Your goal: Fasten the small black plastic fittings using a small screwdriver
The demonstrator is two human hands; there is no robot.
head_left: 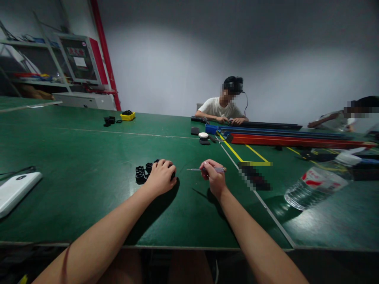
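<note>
My left hand rests on the green table with its fingers curled over a cluster of small black plastic parts; several of these parts lie just left of the hand. My right hand is closed round a thin screwdriver, held level with its metal tip pointing left toward my left hand. The two hands are about a hand's width apart.
A white device lies at the left edge. A clear water bottle lies at the right. Long blue and red rails stretch across the far right. A yellow tray sits far back. A person sits opposite.
</note>
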